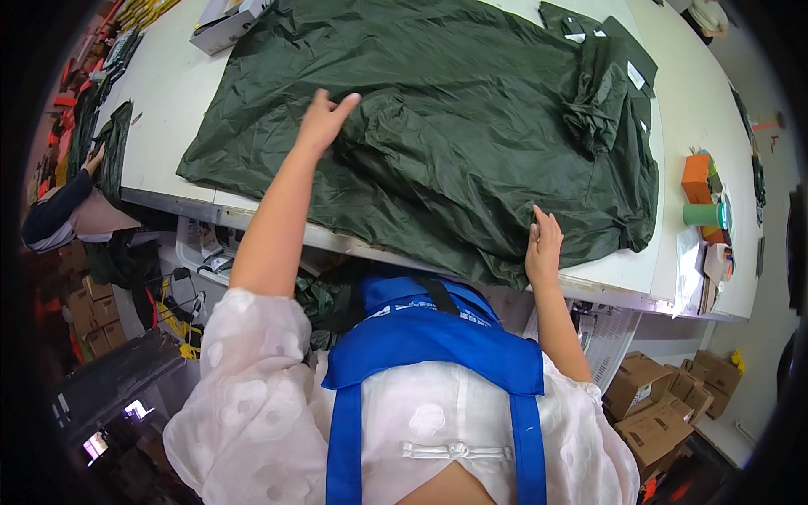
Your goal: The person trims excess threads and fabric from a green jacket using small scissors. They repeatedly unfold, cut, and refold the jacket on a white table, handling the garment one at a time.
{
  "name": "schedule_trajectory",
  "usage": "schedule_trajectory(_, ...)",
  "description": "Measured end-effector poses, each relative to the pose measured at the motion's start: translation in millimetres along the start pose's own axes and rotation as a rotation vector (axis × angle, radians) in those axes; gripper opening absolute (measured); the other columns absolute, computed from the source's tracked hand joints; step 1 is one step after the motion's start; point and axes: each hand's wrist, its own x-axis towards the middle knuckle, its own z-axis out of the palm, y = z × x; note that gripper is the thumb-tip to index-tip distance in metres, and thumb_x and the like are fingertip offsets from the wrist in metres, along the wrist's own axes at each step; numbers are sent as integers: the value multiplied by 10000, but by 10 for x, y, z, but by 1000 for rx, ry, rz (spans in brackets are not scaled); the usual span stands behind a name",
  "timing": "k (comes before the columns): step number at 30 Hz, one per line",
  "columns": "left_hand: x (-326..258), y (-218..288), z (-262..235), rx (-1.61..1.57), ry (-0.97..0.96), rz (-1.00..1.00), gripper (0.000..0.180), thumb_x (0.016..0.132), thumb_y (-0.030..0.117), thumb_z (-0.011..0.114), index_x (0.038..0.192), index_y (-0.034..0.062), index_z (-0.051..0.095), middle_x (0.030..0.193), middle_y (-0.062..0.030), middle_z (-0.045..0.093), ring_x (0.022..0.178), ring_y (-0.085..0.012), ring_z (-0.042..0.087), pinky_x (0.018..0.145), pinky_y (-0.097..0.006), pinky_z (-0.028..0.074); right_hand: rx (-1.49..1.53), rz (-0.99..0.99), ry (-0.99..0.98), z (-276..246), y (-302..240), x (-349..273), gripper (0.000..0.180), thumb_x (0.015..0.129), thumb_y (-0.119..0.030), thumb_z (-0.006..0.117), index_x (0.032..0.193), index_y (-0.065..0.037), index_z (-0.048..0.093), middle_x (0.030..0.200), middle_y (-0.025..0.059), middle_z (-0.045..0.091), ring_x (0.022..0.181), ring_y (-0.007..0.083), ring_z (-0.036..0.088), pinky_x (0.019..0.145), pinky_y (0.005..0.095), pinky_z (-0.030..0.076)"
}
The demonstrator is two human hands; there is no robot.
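Note:
A large piece of dark green, thin, crinkled fabric point(471, 109) lies spread over the white table, its near edge drooping over the front. My left hand point(326, 122) is over its left half, thumb held apart from the fingers, with nothing seen in it. Down by the near edge, my right hand point(545, 244) rests against the fabric with its fingers stretched out. Raised folds run across the cloth between the two hands. On the right, part of the cloth is bunched into a crumpled heap point(596, 109).
A flat dark green stack with white labels point(637, 76) lies at the far right. A white box point(229, 23) stands far left. Green tape point(704, 214) and an orange box point(697, 178) sit at the right. Cardboard boxes point(656, 404) are below. Another person's arm point(71, 202) shows at left.

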Motion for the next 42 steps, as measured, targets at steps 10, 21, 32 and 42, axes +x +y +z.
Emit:
schedule_trajectory(10, -892, -775, -755, -252, -351, 22, 332, 784, 58, 628, 1107, -13, 606, 992, -74, 640, 963, -127, 548, 866, -261, 416, -230, 430, -72, 169, 137, 222, 493, 967, -291, 454, 1440, -296, 312, 1538, 95, 180, 1412, 412, 58, 994, 739, 7)
schedule_trajectory(21, -643, 86, -659, -109, -148, -51, 459, 871, 389, 579, 958, -59, 627, 865, -82, 613, 827, -211, 569, 802, -303, 411, -475, 103, -160, 193, -20, 138, 669, 840, -108, 566, 1435, -297, 325, 1520, 53, 229, 1401, 378, 150, 979, 764, 56)
schedule_trajectory(32, -488, 277, -717, -548, -83, -181, 262, 913, 225, 571, 987, -24, 600, 904, -73, 649, 811, -151, 591, 753, -288, 474, -427, -134, -101, 182, 24, 13, 591, 841, -180, 596, 1395, -205, 392, 1512, 103, 240, 1399, 390, 152, 993, 742, 46)
schedule_trajectory(42, -480, -367, -634, 391, 363, 130, 555, 884, 327, 575, 1397, 196, 406, 1286, -195, 512, 1196, -369, 471, 1002, -394, 377, -510, -62, -130, 236, -16, 95, 619, 835, -172, 588, 1412, -234, 373, 1530, 87, 200, 1402, 402, 129, 980, 758, 73)
